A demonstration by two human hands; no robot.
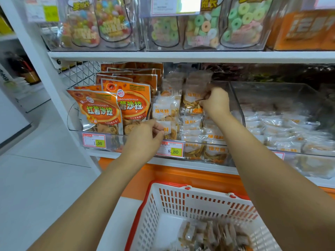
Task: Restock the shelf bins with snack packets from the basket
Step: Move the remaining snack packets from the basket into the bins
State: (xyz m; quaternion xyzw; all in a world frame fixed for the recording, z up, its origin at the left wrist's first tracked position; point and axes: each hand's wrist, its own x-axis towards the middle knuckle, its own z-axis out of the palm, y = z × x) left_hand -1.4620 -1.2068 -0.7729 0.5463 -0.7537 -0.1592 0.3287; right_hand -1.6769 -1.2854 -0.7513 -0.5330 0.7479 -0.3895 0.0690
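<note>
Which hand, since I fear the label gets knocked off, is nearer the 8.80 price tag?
Left. The left hand is just above-left of the 8.80 price tag; the right hand is well above it, to the right.

Way into middle bin (199,142): over clear front wall, under shelf board (181,56); both my forearms pass through that gap. Left closed off by upright orange bags (101,111), just beside my left hand (145,136) (it pinches front packet (165,128)). Right bounded by curved clear divider (238,105), near my right hand (215,102), which pinches upright packet (193,98). Packet stacks (213,136) fill bin floor; I see free room only above them. Basket (208,190) below, top open.
</note>
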